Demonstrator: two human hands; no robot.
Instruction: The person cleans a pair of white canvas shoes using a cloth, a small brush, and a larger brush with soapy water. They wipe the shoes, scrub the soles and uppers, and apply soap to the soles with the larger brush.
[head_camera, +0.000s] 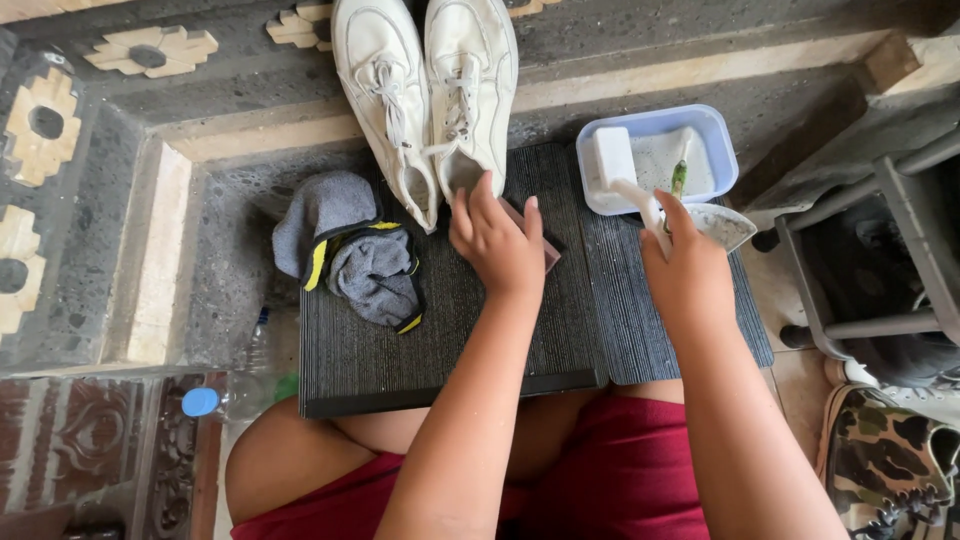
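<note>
A pair of white lace-up sneakers (425, 95) lies side by side at the top, heels resting on a dark ribbed mat (440, 340). My left hand (497, 243) rests on the mat just below the right sneaker's heel, fingers over a pinkish flat object (550, 250) that is mostly hidden. My right hand (685, 265) grips the handle of a white brush (620, 165), whose head sits in a pale blue plastic tub (700, 120) with whitish water. A green-handled item (679, 178) also lies in the tub.
A grey cloth with black and yellow trim (360, 255) lies on the mat's left side. A plastic bottle with a blue cap (230, 395) lies at lower left. A metal chair frame (880, 260) and a camouflage bag (885, 465) stand at the right. Patterned stone steps surround.
</note>
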